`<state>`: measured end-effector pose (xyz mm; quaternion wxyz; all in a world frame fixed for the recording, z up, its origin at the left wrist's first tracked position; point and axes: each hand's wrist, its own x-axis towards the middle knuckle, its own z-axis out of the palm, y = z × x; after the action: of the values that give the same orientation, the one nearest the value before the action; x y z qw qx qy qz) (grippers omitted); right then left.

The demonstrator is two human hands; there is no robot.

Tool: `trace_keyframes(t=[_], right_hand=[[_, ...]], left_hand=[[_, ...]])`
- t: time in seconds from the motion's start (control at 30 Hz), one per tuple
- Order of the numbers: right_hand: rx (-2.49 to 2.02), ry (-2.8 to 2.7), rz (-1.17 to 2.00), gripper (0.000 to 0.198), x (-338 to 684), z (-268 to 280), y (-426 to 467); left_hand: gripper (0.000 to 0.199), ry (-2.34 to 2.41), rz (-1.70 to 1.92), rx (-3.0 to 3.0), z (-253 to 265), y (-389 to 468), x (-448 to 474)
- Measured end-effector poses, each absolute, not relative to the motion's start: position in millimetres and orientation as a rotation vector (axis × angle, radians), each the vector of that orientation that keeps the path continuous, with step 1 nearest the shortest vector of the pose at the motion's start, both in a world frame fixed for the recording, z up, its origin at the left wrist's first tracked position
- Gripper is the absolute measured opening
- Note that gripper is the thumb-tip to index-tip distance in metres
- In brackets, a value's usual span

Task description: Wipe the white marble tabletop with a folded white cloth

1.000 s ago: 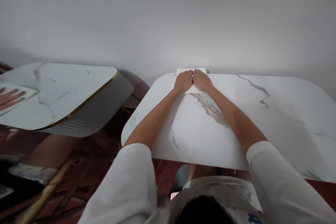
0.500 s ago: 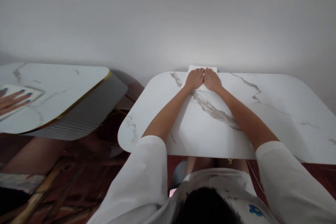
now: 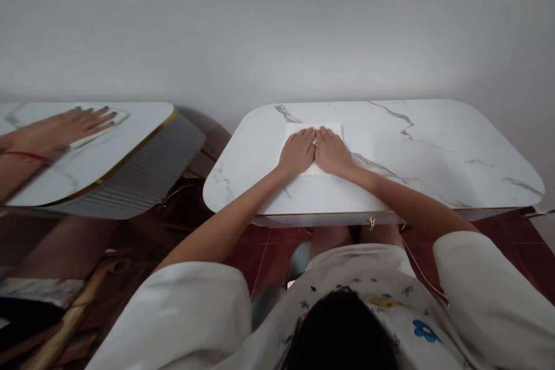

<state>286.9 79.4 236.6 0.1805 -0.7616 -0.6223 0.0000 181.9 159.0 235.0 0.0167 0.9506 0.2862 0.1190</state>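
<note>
My left hand point(image 3: 298, 151) lies flat on a white cloth point(image 3: 314, 169), its fingers stretched forward. Beside it, my right hand point(image 3: 332, 151) presses flat on the same cloth, and the two hands touch along their inner edges. The cloth is square with a wavy near edge, and most of it is covered by my hands. It rests on the left half of a white marble-patterned table point(image 3: 437, 156) with rounded corners.
A pale wall point(image 3: 277, 29) stands behind the table. At left, another person's hand point(image 3: 82, 124) lies on a white cloth on a second marble-patterned table point(image 3: 143, 113) with gold trim. A small gold knob point(image 3: 372, 223) is on my table's front. Red tiles point(image 3: 255, 260) cover the floor.
My hands and the cloth have slid back from the table's far edge towards me and a little left. The other person's hand has moved right and farther away across the second table.
</note>
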Motion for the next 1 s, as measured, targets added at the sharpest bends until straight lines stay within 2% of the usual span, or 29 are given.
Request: trace_keyframes(t=[0.23,0.5,0.7,1.0], right_hand=[[-2.128,-1.82,0.023,0.056,244.9,238.3,15.7],[-2.124,-1.843,-0.049,0.057,283.2,231.8,-39.1],[-2.184,-1.849,-0.097,0.058,324.9,230.0,-27.2],[-2.155,-1.912,-0.24,0.054,367.3,227.1,51.9]], left_hand=[[0.056,1.051,0.303,2.896,243.3,82.4,137.0],[0.056,1.028,0.294,2.857,244.7,27.5,173.0],[0.056,0.907,0.213,2.872,249.1,44.9,213.9],[0.049,0.882,0.389,2.911,245.8,118.5,254.3]])
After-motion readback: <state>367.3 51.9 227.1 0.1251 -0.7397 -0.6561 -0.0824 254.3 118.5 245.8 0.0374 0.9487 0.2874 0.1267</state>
